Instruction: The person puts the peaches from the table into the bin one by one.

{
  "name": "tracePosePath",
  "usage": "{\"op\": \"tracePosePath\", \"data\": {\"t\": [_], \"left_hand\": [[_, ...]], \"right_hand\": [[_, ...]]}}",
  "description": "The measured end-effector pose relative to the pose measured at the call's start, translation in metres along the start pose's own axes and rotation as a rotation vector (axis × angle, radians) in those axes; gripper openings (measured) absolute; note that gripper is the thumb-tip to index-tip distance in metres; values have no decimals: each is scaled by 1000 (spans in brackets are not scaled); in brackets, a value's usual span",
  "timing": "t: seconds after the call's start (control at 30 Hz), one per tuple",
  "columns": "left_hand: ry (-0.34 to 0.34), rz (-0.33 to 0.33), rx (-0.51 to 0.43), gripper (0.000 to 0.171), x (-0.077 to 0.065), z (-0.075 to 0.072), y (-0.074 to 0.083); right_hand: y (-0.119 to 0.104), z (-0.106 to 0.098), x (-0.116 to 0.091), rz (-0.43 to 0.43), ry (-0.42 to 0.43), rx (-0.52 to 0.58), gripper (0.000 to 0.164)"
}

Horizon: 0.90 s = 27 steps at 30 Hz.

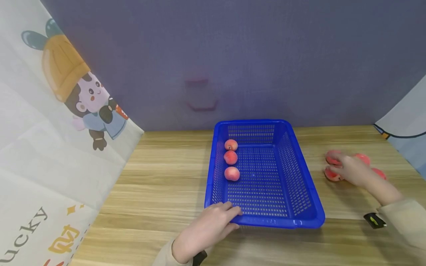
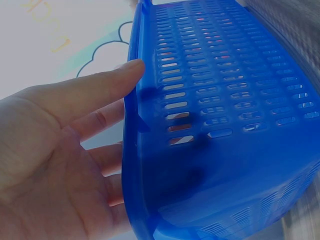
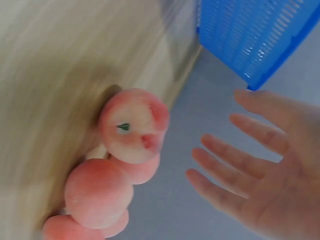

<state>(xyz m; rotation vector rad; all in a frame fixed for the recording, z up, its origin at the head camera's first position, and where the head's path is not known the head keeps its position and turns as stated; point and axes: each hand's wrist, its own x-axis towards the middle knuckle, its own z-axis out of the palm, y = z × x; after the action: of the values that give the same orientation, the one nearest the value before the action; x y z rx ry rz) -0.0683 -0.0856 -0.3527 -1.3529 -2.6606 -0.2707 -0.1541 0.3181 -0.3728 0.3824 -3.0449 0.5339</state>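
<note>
A blue plastic basket (image 1: 299, 222) with slotted walls stands on the wooden table. Three peaches (image 1: 232, 173) line its left side. At the near left corner, my left hand (image 1: 209, 227) grips the rim; in the left wrist view the thumb (image 2: 107, 82) lies on the outer side and the fingers pass behind the rim. To the right of the basket, my right hand (image 1: 354, 170) is over several peaches (image 1: 332, 174) grouped on the table. The right wrist view has its fingers spread and apart from the peaches (image 3: 134, 125), holding nothing.
A grey-blue panel (image 1: 266, 66) rises behind the table (image 1: 159, 184). White printed cloth (image 1: 60, 147) borders the left side. A black cable (image 1: 402, 136) runs at the far right edge, and a small black object (image 1: 374, 220) shows by the right sleeve.
</note>
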Motion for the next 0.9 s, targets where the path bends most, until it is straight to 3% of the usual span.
{"op": "tracePosePath", "data": {"t": [0.4,0.7,0.9], "left_hand": [[-6,-1,9,20,0,-1,1],[-3,0,14,20,0,-2,1],[-1,1,19,21,0,-1,1]], "right_hand": [[8,18,-7,-67,95,-33,38],[11,26,-8,-53,123,-124,37],[13,31,-8,-79,168,-124,35]]}}
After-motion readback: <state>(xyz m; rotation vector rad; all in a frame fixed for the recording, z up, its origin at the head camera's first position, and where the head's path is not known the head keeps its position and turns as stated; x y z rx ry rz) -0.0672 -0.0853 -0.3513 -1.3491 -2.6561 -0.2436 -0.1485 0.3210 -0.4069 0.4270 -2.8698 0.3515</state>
